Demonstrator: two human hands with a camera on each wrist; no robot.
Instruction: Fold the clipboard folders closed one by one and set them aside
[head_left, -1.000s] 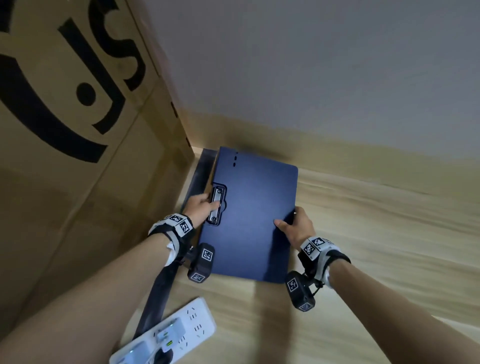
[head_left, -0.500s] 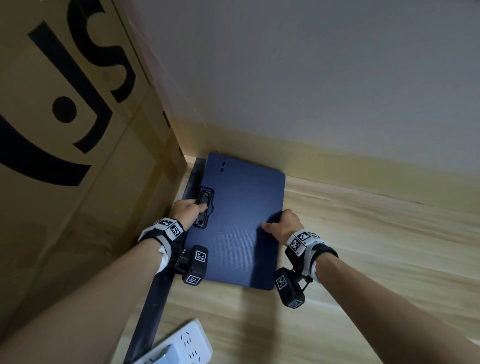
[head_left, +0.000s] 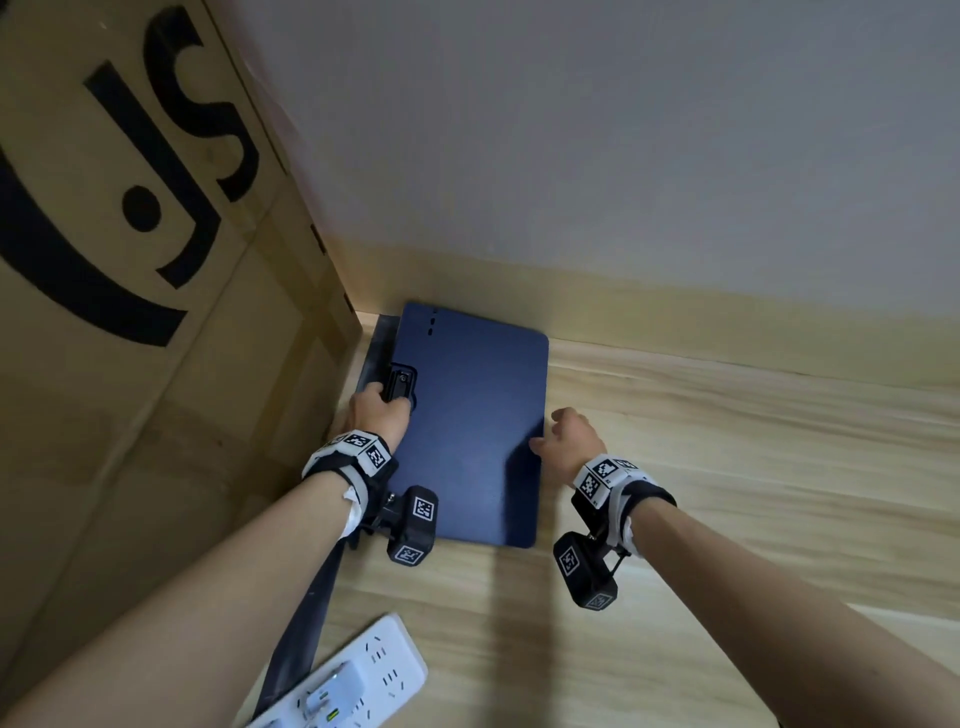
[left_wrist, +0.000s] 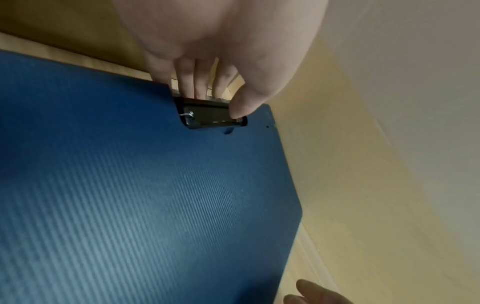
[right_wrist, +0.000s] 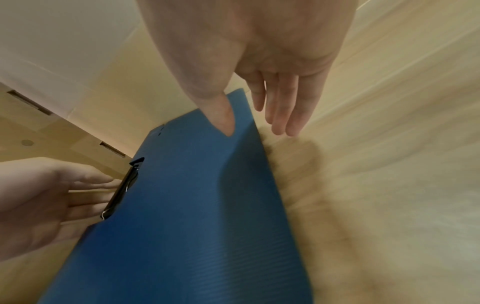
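A dark blue clipboard folder (head_left: 470, 431) lies folded closed on the wooden surface, its far end close to the wall. Its black clip (head_left: 402, 382) sits on the left edge. My left hand (head_left: 376, 410) grips that edge at the clip (left_wrist: 210, 120), thumb on top and fingers underneath. My right hand (head_left: 569, 436) hovers at the folder's right edge (right_wrist: 257, 131) with straight fingers, holding nothing. The folder's ribbed cover (left_wrist: 130, 185) fills the left wrist view.
A big cardboard box (head_left: 130, 312) stands hard against the left. A dark strip (head_left: 306, 623) runs along its foot, partly under the folder. A white power strip (head_left: 353, 680) lies near me. The grey wall (head_left: 623, 156) closes the far side; wooden surface (head_left: 727, 493) extends right.
My right hand has let go of the folder's right edge and opened beside it. The folder now lies nearer the corner by the box. My left hand keeps its grip at the clip.
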